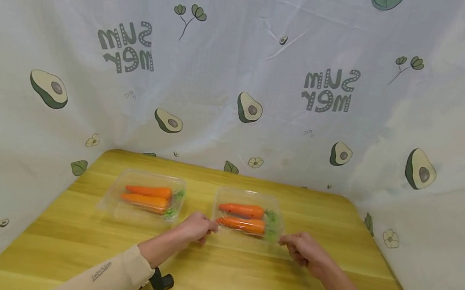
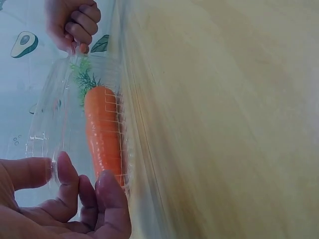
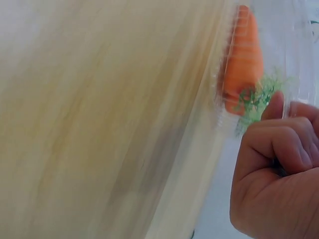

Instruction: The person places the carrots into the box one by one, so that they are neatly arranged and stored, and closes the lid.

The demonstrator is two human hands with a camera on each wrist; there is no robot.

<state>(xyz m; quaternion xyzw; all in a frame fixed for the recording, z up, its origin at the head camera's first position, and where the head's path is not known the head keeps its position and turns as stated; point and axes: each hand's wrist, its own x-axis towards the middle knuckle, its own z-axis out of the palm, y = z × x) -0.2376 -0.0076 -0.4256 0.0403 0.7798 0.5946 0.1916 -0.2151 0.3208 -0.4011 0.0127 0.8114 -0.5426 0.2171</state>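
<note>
A clear plastic container (image 1: 227, 194) sits right of the table's middle with two orange carrots in it, one farther carrot (image 1: 242, 210) and one nearer carrot (image 1: 243, 224). Feathery green tops (image 1: 271, 219) lie at its right end. My left hand (image 1: 197, 228) pinches the container's rim at the near left corner between thumb and index finger; the left wrist view shows that thin plastic edge (image 2: 53, 169) in the grip. At the near right corner, my right hand (image 1: 303, 249) pinches the edge, its other fingers curled in. Whether the lid is fastened, I cannot tell.
To the left stands a second clear plastic container (image 1: 114, 191), also with two carrots (image 1: 145, 202) and green tops. Both rest on a yellow wood-grain table (image 1: 227, 277). A pale curtain (image 1: 215, 67) printed with avocados hangs behind the table and along its sides.
</note>
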